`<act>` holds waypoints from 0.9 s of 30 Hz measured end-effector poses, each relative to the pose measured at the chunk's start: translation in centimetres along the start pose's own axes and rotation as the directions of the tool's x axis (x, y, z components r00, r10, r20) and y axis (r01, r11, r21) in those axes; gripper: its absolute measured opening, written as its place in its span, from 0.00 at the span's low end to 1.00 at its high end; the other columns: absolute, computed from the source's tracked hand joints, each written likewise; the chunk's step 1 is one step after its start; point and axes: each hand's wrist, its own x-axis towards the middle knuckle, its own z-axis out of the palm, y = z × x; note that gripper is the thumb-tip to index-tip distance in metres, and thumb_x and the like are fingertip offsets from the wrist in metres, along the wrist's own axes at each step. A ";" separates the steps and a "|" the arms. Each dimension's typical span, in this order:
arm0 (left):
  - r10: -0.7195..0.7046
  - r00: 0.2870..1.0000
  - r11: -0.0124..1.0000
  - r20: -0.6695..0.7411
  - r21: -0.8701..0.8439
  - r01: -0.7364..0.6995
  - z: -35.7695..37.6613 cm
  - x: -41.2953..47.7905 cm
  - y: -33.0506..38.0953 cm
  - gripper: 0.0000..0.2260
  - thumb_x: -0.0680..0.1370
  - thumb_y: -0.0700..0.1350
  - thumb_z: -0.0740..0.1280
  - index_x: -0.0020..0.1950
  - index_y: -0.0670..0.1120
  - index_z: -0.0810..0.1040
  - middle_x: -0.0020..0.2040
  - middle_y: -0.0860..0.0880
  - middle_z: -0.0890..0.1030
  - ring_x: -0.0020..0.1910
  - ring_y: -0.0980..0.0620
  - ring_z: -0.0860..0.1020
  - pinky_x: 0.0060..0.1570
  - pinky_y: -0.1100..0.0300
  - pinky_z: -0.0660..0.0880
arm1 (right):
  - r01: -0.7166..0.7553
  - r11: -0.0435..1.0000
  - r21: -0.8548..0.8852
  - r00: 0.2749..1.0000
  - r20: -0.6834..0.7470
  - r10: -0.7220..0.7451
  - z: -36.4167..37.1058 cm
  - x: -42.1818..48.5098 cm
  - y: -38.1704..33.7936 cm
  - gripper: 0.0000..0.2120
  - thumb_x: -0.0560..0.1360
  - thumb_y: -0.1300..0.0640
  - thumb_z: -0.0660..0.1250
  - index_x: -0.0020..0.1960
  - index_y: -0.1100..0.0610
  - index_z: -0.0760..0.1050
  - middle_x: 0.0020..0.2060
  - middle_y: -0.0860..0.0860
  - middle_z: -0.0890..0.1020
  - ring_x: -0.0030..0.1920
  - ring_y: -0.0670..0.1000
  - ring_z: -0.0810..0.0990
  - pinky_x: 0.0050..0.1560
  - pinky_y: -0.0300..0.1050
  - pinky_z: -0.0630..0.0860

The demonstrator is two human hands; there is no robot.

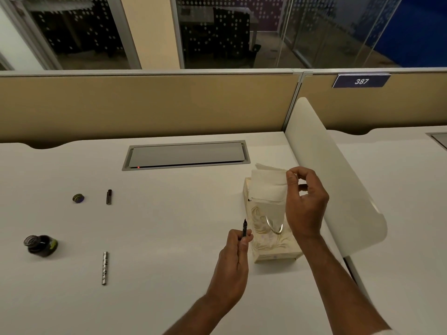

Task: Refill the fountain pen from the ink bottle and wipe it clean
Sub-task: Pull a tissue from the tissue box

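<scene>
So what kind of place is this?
Most likely an open-plan office: a white desk with a cable hatch, a tan partition bearing a number plate, and glass-walled rooms behind.

Most of the pen (pixel 244 228) is hidden inside the left hand (pixel 233 256).

A white desk (pixel 169 238) fills the lower part of the frame. In its far middle sits a grey cable flap (pixel 186 154), with a small red light (pixel 138 167) at its lower left edge. Behind the desk stands a beige partition (pixel 145 105). At the upper right a blue number plate (pixel 361 81) reads 387. A white curved divider (pixel 321 165) separates the desk from a neighbouring desk (pixel 411 189) on the right. Glass panes with a dot pattern (pixel 217 32) run along the top.
</scene>
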 end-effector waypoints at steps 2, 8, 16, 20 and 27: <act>-0.015 1.000 1.000 0.000 0.000 0.015 0.0 -0.1 0.1 0.09 0.87 0.53 0.53 0.57 0.54 0.72 0.57 0.76 0.79 0.62 0.68 0.78 0.56 0.76 0.72 | 0.015 1.000 -0.005 1.000 0.001 -0.015 0.1 0.2 -0.2 0.05 0.81 0.61 0.67 0.53 0.61 0.79 0.48 0.52 0.83 0.49 0.47 0.80 0.43 0.24 0.74; -0.035 0.999 0.999 -0.027 -0.008 0.035 -0.6 -0.2 0.5 0.10 0.87 0.53 0.53 0.58 0.53 0.72 0.63 0.66 0.80 0.68 0.69 0.75 0.63 0.73 0.70 | 0.049 0.999 -0.009 0.998 -0.024 -0.050 0.6 0.4 -0.2 0.05 0.82 0.59 0.65 0.54 0.59 0.79 0.47 0.47 0.82 0.46 0.41 0.80 0.41 0.28 0.76; -0.045 0.994 0.997 -0.102 -0.071 0.038 -3.0 -1.6 1.6 0.11 0.86 0.53 0.54 0.58 0.53 0.74 0.65 0.61 0.81 0.67 0.67 0.76 0.64 0.74 0.70 | 0.065 0.996 0.056 0.993 -0.107 -0.058 2.4 0.6 -1.1 0.07 0.82 0.58 0.64 0.54 0.62 0.77 0.46 0.50 0.80 0.45 0.42 0.78 0.40 0.24 0.74; -0.053 0.988 0.994 -0.143 -0.099 0.039 -4.7 -2.3 2.5 0.10 0.87 0.49 0.54 0.58 0.51 0.75 0.65 0.61 0.82 0.66 0.67 0.77 0.63 0.76 0.70 | 0.101 0.991 0.081 0.989 -0.120 -0.091 3.8 1.2 -2.3 0.10 0.83 0.55 0.62 0.53 0.62 0.76 0.43 0.55 0.81 0.41 0.45 0.77 0.39 0.25 0.71; -0.059 0.973 0.991 -0.221 -0.132 0.030 -7.7 -3.9 4.2 0.10 0.87 0.47 0.54 0.57 0.49 0.75 0.64 0.61 0.83 0.66 0.67 0.78 0.64 0.69 0.74 | 0.139 0.988 0.069 0.988 -0.082 -0.133 7.4 0.7 -4.2 0.10 0.84 0.56 0.61 0.53 0.63 0.75 0.43 0.57 0.82 0.39 0.46 0.76 0.40 0.30 0.74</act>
